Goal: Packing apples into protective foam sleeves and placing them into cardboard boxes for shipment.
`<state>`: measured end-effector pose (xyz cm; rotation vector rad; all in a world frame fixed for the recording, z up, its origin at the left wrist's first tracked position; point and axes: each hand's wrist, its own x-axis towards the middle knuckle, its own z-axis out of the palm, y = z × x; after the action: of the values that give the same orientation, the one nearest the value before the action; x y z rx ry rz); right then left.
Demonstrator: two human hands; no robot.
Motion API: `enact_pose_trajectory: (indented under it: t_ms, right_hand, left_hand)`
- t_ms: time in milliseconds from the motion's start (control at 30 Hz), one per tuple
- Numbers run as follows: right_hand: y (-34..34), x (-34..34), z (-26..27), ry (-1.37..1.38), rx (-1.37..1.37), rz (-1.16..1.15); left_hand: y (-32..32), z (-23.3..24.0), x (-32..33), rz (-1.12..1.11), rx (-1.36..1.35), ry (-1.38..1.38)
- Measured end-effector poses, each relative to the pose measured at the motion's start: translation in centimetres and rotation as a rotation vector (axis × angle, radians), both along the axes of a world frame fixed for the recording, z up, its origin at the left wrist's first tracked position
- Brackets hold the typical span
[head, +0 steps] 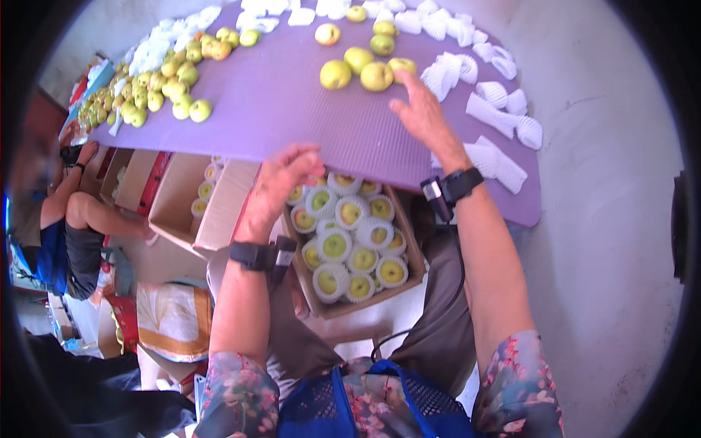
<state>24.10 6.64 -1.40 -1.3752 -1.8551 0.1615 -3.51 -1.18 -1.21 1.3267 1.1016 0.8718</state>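
My right hand point(426, 117) reaches over the purple ribbed mat point(263, 109), thumb and fingers apart. Its fingertips overlap the edge of a yellow-green apple point(402, 67); firm contact cannot be made out. Several loose apples, one of them a large apple point(377, 76), lie beside it. My left hand point(285, 178) hovers at the mat's near edge with loosely bent fingers and nothing visible in them. Just below and right of it, a cardboard box point(323, 313) holds several apples point(334, 245) in white foam net sleeves. The mat hides the box's far end.
White foam sleeves point(495, 163) lie along the mat's right and far edges. A heap of apples point(164, 85) covers its left end. Open cardboard boxes point(178, 189) stand to the left, where another person's arm point(63, 191) and leg show. A wall point(597, 219) rises at right.
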Motion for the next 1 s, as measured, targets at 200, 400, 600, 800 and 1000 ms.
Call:
enact_pose_trajectory:
  t_ms: [200,400,600,800,1000]
  right_hand:
    - [2.9,-1.3,-1.2,-0.2,0.141,0.013]
    - [3.5,-2.6,-1.7,-0.27,0.045,-0.013]
    - [3.9,-3.1,-0.9,-0.364,-0.034,-0.18]
    - [4.0,-3.4,-1.9,-0.476,0.385,-0.33]
    - [4.5,-3.3,-1.4,-0.218,0.16,-0.039]
  left_hand:
    - [-0.3,0.3,0.8,0.042,0.053,-0.015]
    - [-1.1,0.3,1.1,0.015,0.064,-0.011]
    - [-1.1,0.2,0.5,0.009,0.085,0.006]
    - [-1.2,0.3,0.6,0.03,0.087,0.028]
    - [-1.0,0.2,0.9,0.04,0.099,0.068]
